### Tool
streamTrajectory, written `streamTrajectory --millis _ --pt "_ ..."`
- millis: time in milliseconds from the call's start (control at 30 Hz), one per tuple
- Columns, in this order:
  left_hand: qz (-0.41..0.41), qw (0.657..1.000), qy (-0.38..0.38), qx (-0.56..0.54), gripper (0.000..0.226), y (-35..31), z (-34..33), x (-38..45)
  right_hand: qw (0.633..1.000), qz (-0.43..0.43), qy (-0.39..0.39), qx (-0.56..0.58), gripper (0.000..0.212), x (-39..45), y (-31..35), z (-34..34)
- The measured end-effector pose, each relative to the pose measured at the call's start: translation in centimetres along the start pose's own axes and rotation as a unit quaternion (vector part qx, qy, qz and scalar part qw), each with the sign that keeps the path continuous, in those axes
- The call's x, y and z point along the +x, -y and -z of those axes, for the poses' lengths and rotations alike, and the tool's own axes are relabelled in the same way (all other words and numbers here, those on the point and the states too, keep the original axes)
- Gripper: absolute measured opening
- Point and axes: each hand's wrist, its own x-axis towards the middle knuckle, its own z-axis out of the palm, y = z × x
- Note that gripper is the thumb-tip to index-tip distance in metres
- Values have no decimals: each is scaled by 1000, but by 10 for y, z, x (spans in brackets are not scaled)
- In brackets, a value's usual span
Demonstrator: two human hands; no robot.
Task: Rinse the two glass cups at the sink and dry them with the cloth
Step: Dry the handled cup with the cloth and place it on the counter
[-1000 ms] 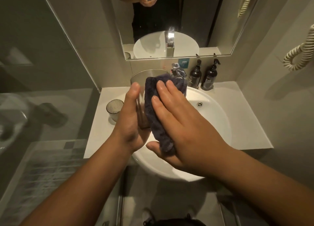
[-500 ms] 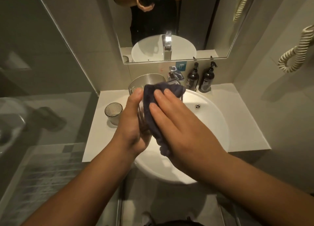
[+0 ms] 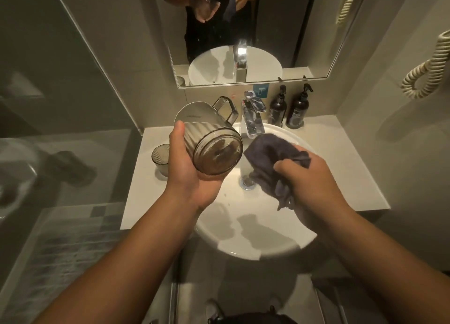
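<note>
My left hand [image 3: 188, 175] grips a ribbed smoky glass cup with a handle [image 3: 209, 141], tilted on its side with its base toward me, above the left rim of the white round sink [image 3: 255, 228]. My right hand [image 3: 309, 180] clutches a bunched dark grey cloth [image 3: 272, 158] over the basin, a short way right of the cup and not touching it. A second, smaller ribbed glass cup [image 3: 160, 156] stands upright on the white counter [image 3: 138, 197], just left of my left hand.
A chrome tap [image 3: 252, 119] rises behind the basin, with two dark pump bottles [image 3: 277, 109] to its right by the wall. A mirror [image 3: 243, 31] hangs above. A coiled cord [image 3: 426, 72] hangs on the right wall. A glass shower panel stands on the left.
My right hand has pulled the cloth off the cup and moved right over the basin. My left hand has tipped the cup onto its side, base toward me.
</note>
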Motion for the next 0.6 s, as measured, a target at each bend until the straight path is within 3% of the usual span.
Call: streamTrajectory --millis 100,233,333,400,500,600 --pt "1 999 19 40 63 3 -1 -1 983 139 28 -119 34 -8 10 -11" --pt "-51 996 14 72 56 5 -1 5 911 283 36 -296 63 -14 9 -23" --pt "-42 995 -29 81 65 7 -1 8 831 407 73 -371 64 -18 1 -32" --pt "3 997 -37 69 61 6 -3 8 801 459 97 -371 63 -19 -3 -36" --pt "28 998 -33 42 65 2 -4 15 770 513 46 -376 53 -5 -6 -30" --pt "68 996 -33 39 77 -1 -7 13 683 561 39 -466 46 16 -26 -27"
